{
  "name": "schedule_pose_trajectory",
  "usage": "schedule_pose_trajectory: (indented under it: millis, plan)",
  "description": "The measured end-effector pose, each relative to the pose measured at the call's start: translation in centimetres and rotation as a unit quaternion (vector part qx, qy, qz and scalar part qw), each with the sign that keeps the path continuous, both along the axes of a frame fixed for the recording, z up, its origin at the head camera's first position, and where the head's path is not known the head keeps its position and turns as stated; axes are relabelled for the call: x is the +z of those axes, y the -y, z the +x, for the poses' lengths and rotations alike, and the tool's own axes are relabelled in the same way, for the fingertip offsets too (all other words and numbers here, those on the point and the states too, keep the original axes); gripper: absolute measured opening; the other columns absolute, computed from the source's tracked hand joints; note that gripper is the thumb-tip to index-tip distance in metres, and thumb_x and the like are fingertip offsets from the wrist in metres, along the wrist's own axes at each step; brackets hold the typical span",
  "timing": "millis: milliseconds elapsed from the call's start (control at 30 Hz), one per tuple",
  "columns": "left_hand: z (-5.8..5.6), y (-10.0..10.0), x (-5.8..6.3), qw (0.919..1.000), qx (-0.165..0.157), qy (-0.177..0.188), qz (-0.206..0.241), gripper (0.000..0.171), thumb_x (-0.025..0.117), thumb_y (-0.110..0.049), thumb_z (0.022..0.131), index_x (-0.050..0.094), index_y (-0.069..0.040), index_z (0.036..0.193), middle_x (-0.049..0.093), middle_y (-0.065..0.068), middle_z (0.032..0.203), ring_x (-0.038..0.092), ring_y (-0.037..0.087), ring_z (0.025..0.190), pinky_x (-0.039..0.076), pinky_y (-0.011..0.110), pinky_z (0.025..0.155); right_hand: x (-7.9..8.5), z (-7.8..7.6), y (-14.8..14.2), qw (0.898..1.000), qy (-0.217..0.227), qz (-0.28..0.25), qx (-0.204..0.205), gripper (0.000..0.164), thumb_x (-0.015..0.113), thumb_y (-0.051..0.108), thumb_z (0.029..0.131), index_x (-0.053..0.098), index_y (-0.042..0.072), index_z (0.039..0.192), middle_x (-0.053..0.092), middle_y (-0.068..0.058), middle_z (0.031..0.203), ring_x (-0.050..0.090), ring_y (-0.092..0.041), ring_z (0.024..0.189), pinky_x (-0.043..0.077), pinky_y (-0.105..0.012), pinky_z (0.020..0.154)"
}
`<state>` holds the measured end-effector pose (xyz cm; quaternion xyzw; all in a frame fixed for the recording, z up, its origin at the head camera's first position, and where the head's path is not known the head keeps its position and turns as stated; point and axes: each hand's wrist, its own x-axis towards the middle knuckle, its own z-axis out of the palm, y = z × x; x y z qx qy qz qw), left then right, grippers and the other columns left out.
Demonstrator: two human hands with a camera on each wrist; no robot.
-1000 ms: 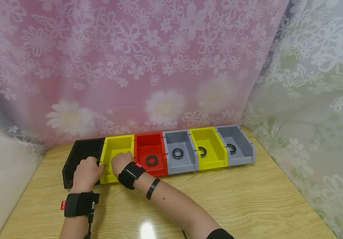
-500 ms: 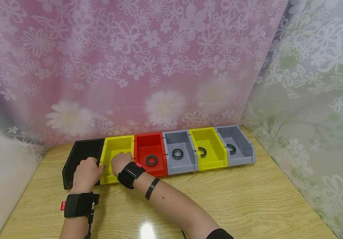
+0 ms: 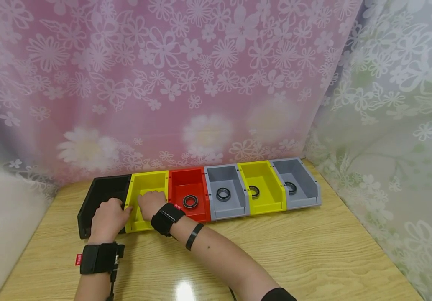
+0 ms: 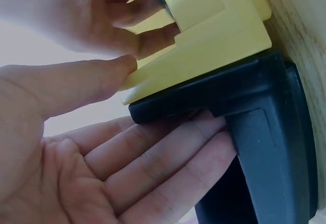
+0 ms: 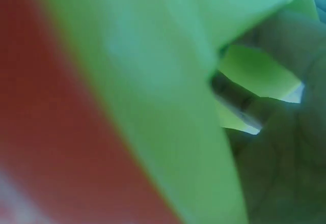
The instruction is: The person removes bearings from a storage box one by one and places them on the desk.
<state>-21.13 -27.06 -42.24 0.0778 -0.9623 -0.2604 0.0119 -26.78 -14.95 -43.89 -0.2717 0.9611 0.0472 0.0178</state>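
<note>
My left hand [image 3: 107, 219] holds the side wall where the black bin [image 3: 97, 194] meets the left yellow bin [image 3: 149, 180]. In the left wrist view its thumb lies on the yellow wall while the fingers [image 4: 158, 170] reach inside the black one. My right hand [image 3: 152, 205] is down in that yellow bin, fingers bent. A dark curved edge at its fingertips looks like a bearing [image 4: 162, 1], mostly hidden; the head view does not show it. The right wrist view is blurred and dim.
To the right in the same row, a red bin [image 3: 187, 177], a grey bin [image 3: 221, 171], another yellow bin [image 3: 272, 196] and a last grey bin [image 3: 306, 196] each hold one black-rimmed bearing [image 3: 190, 201]. The wooden table [image 3: 313, 251] meets a floral curtain [image 3: 208, 83] behind.
My right hand and wrist have shifted very slightly within the yellow bin. The left hand keeps its hold on the bin wall.
</note>
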Motion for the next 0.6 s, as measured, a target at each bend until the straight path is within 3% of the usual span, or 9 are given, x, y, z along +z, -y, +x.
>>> schedule_pose_trajectory:
  millis: [100,233,600]
  plan:
    - [0.1,0.0,0.0,1.0000,0.000,0.003,0.000,0.031,0.070,-0.017,0.097,0.061,0.004,0.076,0.041,0.006,0.059,0.049,0.023,0.052,0.038,0.032,0.049,0.0,-0.4,-0.3,0.999,0.008,-0.036,0.028,0.023,0.078,0.038,0.091,0.067,0.022,0.104,0.063,0.008,0.081,0.059,-0.008,0.072,0.047,-0.025,0.062]
    - [0.1,0.0,-0.1,1.0000,0.001,0.007,-0.004,0.031,0.069,-0.016,0.097,0.060,0.003,0.074,0.041,0.005,0.059,0.050,0.022,0.052,0.038,0.032,0.049,0.6,-0.6,-0.7,0.997,0.014,-0.064,0.042,0.030,0.080,0.044,0.088,0.067,0.021,0.104,0.057,0.008,0.077,0.054,-0.007,0.066,0.043,-0.022,0.055]
    - [-0.1,0.2,0.1,1.0000,-0.007,0.004,0.000,0.032,0.069,-0.018,0.097,0.060,0.001,0.073,0.037,0.003,0.058,0.046,0.021,0.050,0.035,0.032,0.048,5.0,0.7,-2.3,0.995,-0.015,-0.060,0.073,0.035,0.076,0.055,0.088,0.063,0.022,0.091,0.044,0.007,0.064,0.046,-0.008,0.054,0.034,-0.021,0.048]
